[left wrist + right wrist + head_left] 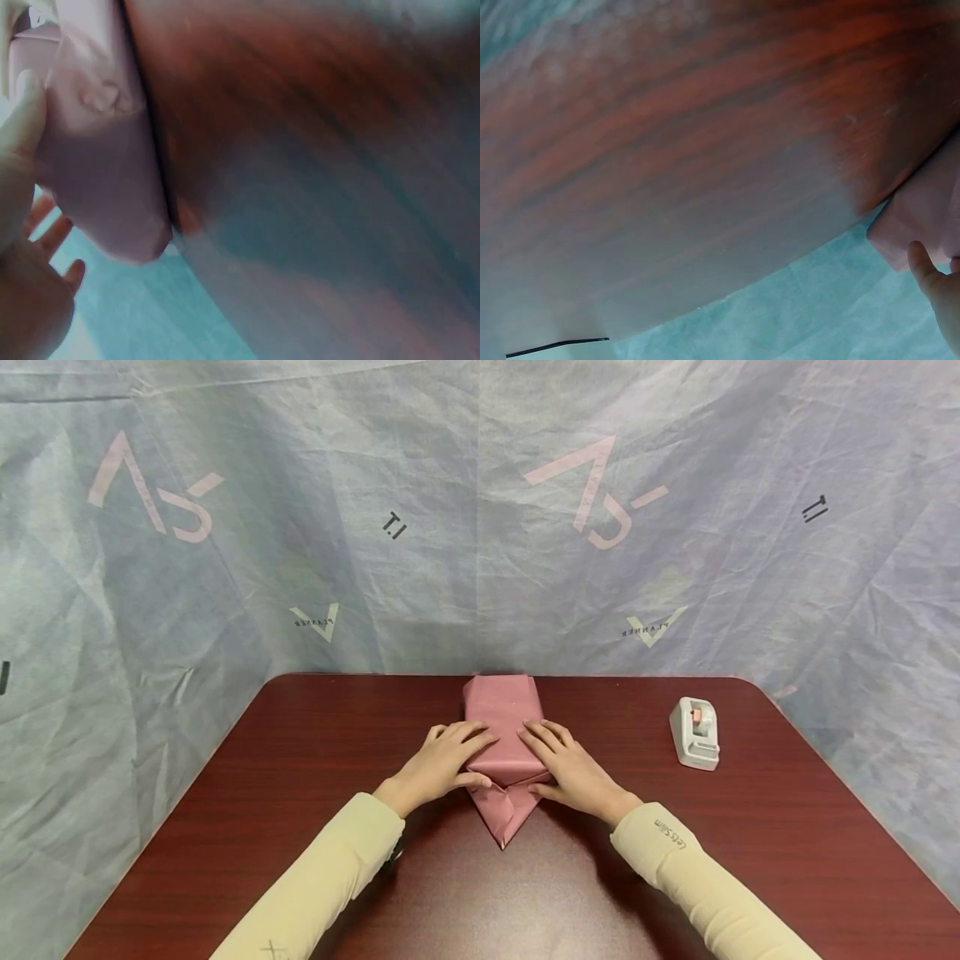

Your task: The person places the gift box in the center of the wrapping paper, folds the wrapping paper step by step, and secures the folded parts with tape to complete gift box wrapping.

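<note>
A box-shaped package wrapped in pink paper (504,706) lies lengthwise at the far middle of the table. At its near end the paper is folded into a pointed triangular flap (501,818) that lies towards me. My left hand (442,760) rests on the package's left side, fingers on top and thumb against the flap's fold. On the right side, my right hand (577,772) lies likewise, its thumb by the flap. The left wrist view shows the package (112,165) with creased paper beside my thumb. Only a corner of the package (915,217) shows in the right wrist view.
A white tape dispenser (696,735) with a small roll stands on the right of the dark red wooden table (337,718). Grey printed sheeting (450,527) hangs behind the table's far edge and along both sides.
</note>
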Available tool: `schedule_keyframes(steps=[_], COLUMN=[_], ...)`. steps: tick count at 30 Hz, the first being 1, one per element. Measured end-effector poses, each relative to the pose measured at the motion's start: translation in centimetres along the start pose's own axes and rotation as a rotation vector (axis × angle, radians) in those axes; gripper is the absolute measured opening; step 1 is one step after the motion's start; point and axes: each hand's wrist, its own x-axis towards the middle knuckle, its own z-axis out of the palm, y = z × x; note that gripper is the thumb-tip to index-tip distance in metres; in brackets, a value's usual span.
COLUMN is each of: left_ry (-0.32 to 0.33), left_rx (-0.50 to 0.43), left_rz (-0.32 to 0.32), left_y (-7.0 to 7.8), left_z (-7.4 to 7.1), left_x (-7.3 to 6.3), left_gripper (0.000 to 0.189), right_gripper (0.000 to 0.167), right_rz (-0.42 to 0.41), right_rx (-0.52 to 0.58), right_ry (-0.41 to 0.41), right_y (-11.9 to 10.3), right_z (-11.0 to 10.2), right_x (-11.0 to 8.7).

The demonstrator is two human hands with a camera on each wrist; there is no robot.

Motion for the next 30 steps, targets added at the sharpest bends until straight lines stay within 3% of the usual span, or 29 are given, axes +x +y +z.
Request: schedule_keyframes(steps=[6,13,25,30], left_ry=[0.057,0.0,-0.008,-0.02], left_rx=[0.109,0.1,0.108,0.068], left_rz=[0.086,0.094,-0.035,-0.038], left_y=[-0.2,-0.6,0.5,0.6], left_z=[0.1,0.1,0.9,0.8], left_x=[-0.1,-0.3,-0.2,-0.3], left_gripper=[0.06,0.083,0.092,0.088], right_gripper=[0.081,0.081,0.081,0.08], right_rz=[-0.001,-0.001,0.021,0.034], right_rx=[0.003,-0.004,0.007,0.011], right_ry=[-0.002,0.0,-0.035,-0.045], right_y=[0.0,-0.1,0.0,0.0], right_z=[0.0,-0.1,0.0,0.0], right_x=[0.0,0.1,0.0,0.0])
